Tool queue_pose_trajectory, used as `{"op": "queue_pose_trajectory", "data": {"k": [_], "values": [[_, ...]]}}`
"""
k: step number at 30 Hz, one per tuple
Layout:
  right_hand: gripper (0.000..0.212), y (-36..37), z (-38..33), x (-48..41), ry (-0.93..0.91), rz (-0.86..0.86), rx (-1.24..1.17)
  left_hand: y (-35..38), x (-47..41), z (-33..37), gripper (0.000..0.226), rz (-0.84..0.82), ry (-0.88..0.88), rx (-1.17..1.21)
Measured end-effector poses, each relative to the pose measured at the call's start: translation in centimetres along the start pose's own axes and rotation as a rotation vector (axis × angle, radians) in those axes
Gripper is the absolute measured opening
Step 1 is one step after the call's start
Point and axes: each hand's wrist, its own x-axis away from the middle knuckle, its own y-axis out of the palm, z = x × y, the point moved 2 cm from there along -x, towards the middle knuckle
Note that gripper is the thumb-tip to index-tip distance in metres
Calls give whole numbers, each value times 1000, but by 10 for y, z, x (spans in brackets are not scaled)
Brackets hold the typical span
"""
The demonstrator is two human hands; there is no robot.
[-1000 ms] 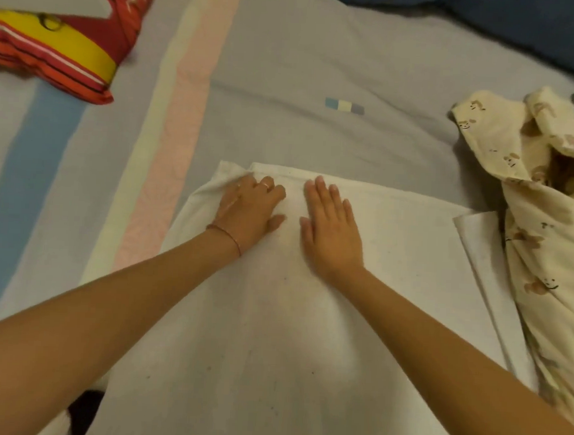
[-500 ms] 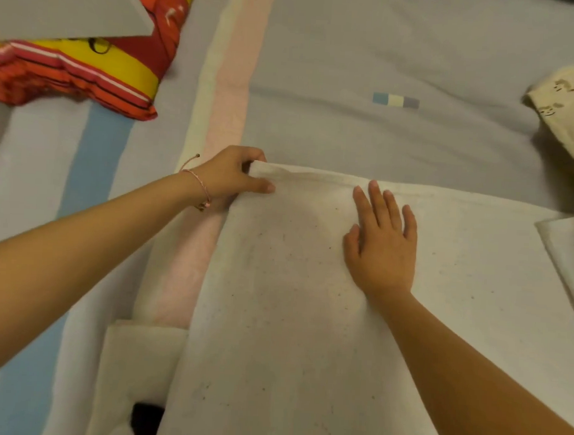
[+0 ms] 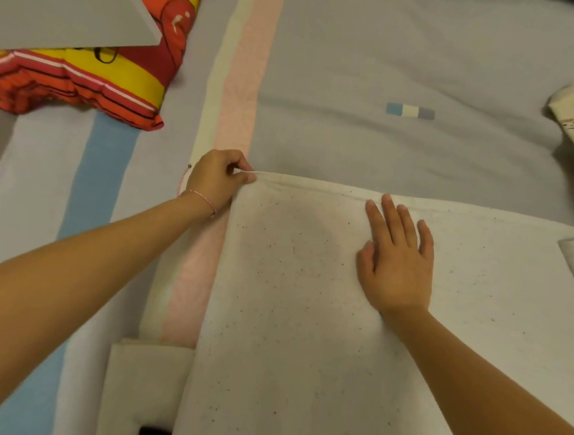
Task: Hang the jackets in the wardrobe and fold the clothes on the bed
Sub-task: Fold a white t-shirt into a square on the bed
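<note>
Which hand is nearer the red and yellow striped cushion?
Left. The left hand pinches a corner of the speckled white cloth below-right of the cushion; the right hand lies flat farther right.

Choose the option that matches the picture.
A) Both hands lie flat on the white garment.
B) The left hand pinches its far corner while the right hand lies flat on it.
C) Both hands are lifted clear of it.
B: the left hand pinches the corner of the white garment with curled fingers, while the right hand rests flat on it, fingers straight.
</note>
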Motion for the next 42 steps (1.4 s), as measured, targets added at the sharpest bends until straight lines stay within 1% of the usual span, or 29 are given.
{"op": "queue_pose_trajectory", "data": {"k": [2, 4, 5, 6, 7, 8, 9, 10, 11, 12, 14, 16, 17, 20, 21, 22, 24, 25, 27, 28, 29, 31, 32, 33, 35, 37, 39, 40, 42], "values": [[58, 1, 0, 0, 0, -5, 8, 11, 1, -6, 13, 107, -65, -6], [58, 2, -1, -1, -3, 0, 19, 18, 4, -1, 6, 217, -95, -154], [58, 3, 0, -1, -2, 0, 26, 22, 11, 5, 8, 258, -68, -252], [58, 2, 0, -2, 1, -2, 30, 26, 19, 13, 15, 303, 26, -330], [58, 1, -1, -2, 5, -4, 26, 32, 29, 21, 22, 316, 175, -375], [58, 0, -1, -1, 4, -4, 27, 42, 45, 30, 29, 266, 322, -396], [58, 0, -2, 0, 2, -7, 32, 58, 62, 36, 39, 141, 426, -419], [58, 0, -2, 2, -3, -4, 38, 74, 81, 41, 55, -26, 447, -489], [58, 0, -4, 1, 1, -10, 41, 88, 93, 40, 68, -168, 396, -571], [58, -2, -4, -1, -2, -18, 44, 99, 101, 38, 77, -237, 328, -656], [60, -6, -3, -4, -68, -90, 97, 104, 100, 33, 88, -225, 237, -737], [61, -16, 17, -1, -131, -155, 236, 102, 93, 34, 93, -229, 215, -728], [61, -23, 37, 4, -103, -177, 297, 100, 91, 35, 94, -236, 215, -715], [60, -62, 124, 32, 136, -196, 459, 100, 95, 44, 92, -323, 170, -705], [62, -76, 153, 42, 196, -230, 477, 99, 97, 46, 91, -354, 131, -701], [66, -88, 176, 48, 214, -250, 467, 98, 100, 50, 90, -373, 87, -695], [75, -111, 201, 57, 174, -270, 423, 100, 112, 66, 89, -413, 17, -678], [75, -113, 207, 57, 129, -315, 419, 102, 122, 73, 89, -438, -2, -664], [72, -115, 218, 58, 54, -375, 464, 115, 152, 88, 95, -502, 16, -644], [70, -119, 220, 57, 13, -375, 494, 124, 168, 97, 99, -539, 38, -636], [69, -120, 220, 56, -40, -329, 506, 131, 180, 102, 104, -575, 58, -639], [64, -130, 227, 54, -32, -290, 520, 144, 192, 111, 112, -609, 51, -627], [63, -131, 236, 53, 7, -322, 501, 148, 191, 115, 117, -615, 24, -613], [69, -134, 244, 53, 68, -390, 431, 154, 192, 119, 120, -622, -14, -608], [88, -141, 257, 42, 247, -442, 191, 160, 187, 124, 128, -625, -63, -628], [100, -138, 268, 35, 324, -480, 72, 164, 189, 126, 133, -616, -109, -641], [103, -134, 269, 36, 339, -496, 37, 167, 193, 125, 137, -599, -113, -636], [101, -131, 267, 37, 347, -485, 39, 168, 195, 124, 137, -595, -112, -639], [92, -126, 257, 38, 427, -449, 56, 166, 195, 124, 137, -589, -117, -643]]}}
